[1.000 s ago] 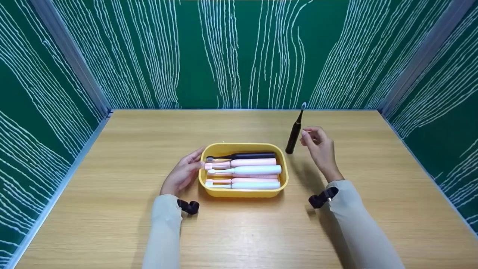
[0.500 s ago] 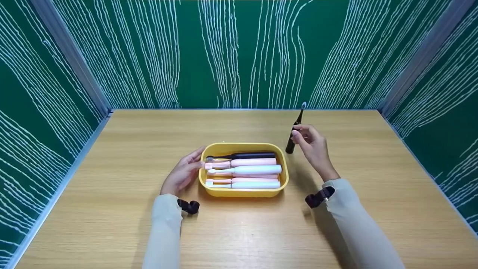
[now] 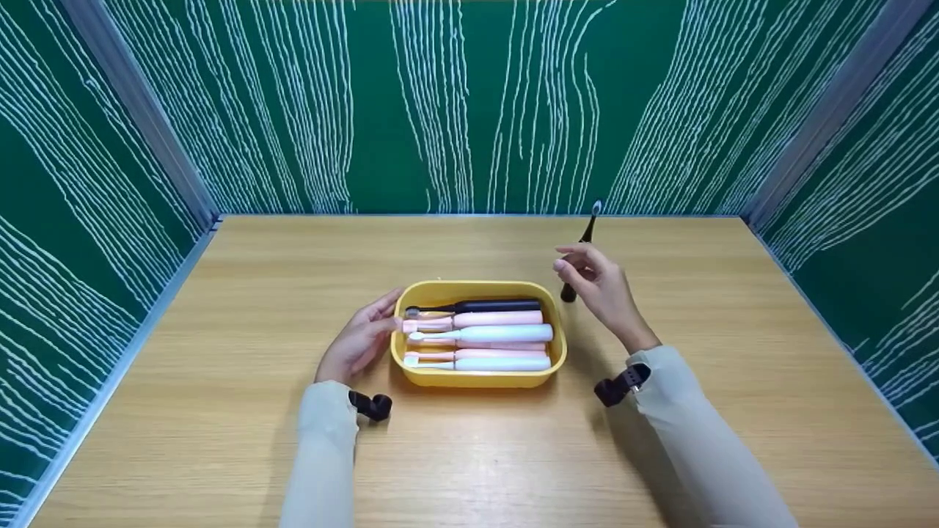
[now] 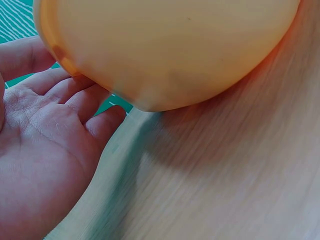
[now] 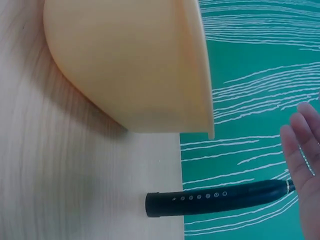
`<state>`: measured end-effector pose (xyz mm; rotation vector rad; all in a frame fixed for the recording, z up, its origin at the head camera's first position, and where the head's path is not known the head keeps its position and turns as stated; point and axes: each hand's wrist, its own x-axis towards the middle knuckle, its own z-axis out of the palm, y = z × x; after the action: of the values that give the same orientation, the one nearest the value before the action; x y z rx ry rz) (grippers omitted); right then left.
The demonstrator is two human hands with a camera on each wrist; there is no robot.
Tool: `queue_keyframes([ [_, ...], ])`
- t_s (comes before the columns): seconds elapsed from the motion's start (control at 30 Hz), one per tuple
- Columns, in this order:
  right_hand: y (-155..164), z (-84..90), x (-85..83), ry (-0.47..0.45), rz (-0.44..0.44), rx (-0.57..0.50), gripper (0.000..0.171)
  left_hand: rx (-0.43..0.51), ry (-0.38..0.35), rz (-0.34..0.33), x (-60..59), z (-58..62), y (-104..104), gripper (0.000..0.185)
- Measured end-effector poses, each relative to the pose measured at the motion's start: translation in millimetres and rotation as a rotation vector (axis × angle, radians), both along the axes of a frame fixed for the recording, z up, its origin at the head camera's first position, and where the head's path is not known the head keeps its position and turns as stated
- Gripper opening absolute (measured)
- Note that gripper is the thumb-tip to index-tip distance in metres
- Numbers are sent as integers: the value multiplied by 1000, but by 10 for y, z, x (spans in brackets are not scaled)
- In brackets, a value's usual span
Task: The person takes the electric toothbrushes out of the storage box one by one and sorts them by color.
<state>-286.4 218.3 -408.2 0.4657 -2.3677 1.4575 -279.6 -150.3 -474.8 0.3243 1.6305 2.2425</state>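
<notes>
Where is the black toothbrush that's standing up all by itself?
In the head view the black toothbrush stands upright on the wooden table, just behind the yellow tray at its far right corner, partly hidden by the right hand.

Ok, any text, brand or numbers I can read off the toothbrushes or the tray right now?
No readable words or numbers in any view.
Black toothbrush standing on the table: a row of small pale round marks along the handle in the right wrist view, too small to read as signs.
Yellow tray and the toothbrushes lying in it: no print visible.
</notes>
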Motion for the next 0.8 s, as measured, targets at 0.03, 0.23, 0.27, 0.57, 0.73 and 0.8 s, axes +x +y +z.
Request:
queue_keyframes([
  [0.03,-14,8,1,2,12,18,31,1,-1,1,0,-1,-1,69],
  [0.23,-89,56,6,-36,64,111,32,1,-15,14,7,11,-3,69],
  [0.27,-101,65,9,-43,70,125,33,-1,-15,15,8,13,-3,69],
  [0.57,-197,105,22,-89,164,195,37,-11,-26,18,-3,-1,-10,70],
  [0.73,-243,118,25,-112,222,237,37,-12,-21,10,-4,-2,-10,70],
  [0.8,-261,124,25,-113,259,257,37,-19,-18,10,-2,0,-10,70],
])
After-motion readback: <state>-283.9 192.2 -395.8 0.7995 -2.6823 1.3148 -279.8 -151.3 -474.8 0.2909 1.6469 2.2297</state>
